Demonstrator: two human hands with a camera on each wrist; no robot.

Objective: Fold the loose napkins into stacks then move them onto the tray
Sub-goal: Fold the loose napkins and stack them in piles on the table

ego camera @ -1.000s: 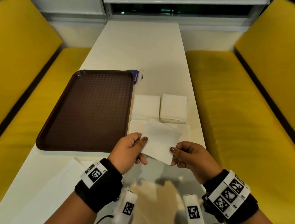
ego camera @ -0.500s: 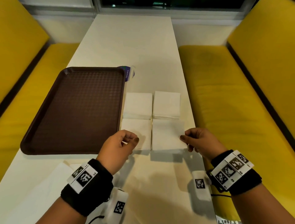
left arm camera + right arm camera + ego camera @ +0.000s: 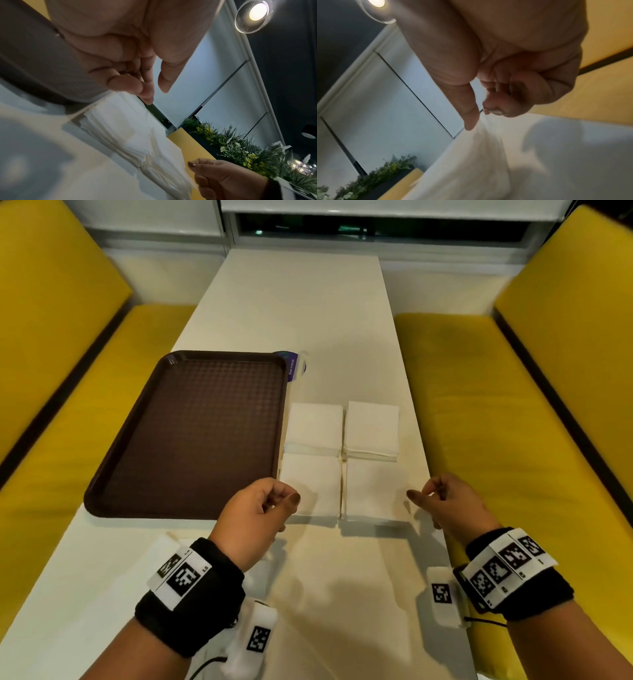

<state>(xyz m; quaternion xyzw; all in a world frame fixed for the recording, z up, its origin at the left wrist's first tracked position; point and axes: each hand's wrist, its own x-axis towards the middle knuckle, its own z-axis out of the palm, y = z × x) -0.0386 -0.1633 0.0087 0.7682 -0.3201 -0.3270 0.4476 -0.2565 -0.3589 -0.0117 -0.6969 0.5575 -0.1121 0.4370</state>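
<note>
Four stacks of folded white paper napkins (image 3: 342, 460) sit right of the dark brown plastic tray (image 3: 191, 433). Left hand (image 3: 255, 513) and right hand (image 3: 448, 503) hover loosely curled, holding nothing. The near table edge is cut off.

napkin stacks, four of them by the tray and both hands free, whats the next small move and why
Probably lower the left hand onto the near-left stack and grip it for the tray. All four stacks lie folded on the table, the tray beside them holds nothing, and neither hand holds a napkin. That stack lies closest to both the left hand and the tray.
</note>
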